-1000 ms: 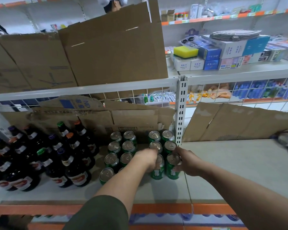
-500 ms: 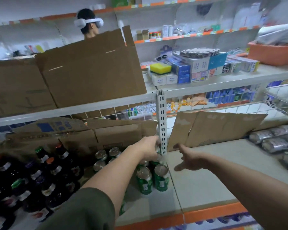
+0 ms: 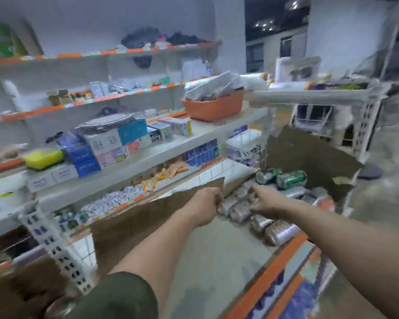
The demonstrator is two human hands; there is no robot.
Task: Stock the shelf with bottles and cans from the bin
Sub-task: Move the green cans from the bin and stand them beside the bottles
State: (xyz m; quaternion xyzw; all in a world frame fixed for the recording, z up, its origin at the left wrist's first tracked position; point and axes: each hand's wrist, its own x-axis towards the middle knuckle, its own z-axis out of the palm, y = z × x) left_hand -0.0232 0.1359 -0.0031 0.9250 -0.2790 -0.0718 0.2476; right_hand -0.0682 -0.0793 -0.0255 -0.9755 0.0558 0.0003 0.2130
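The frame is blurred by head motion. A heap of cans (image 3: 275, 233) lies on its side on the grey shelf (image 3: 217, 254) to the right; most look silver, and two green cans (image 3: 291, 178) lie at the back. My left hand (image 3: 204, 204) has its fingers curled against the end of a silver can (image 3: 226, 204) at the near-left edge of the heap. My right hand (image 3: 266, 201) reaches from the right, fingers bent down over another can (image 3: 241, 211) in the heap. The two hands are close together.
A brown cardboard sheet (image 3: 143, 219) leans along the shelf's back behind my left forearm, and another (image 3: 309, 157) stands behind the cans. A white perforated upright (image 3: 55, 245) stands at the left. An orange basket (image 3: 213, 109) and several boxes sit on the shelf above.
My view has swung right, away from the upright green cans and dark bottles. Both hands left those cans and moved right onto the heap of lying cans.
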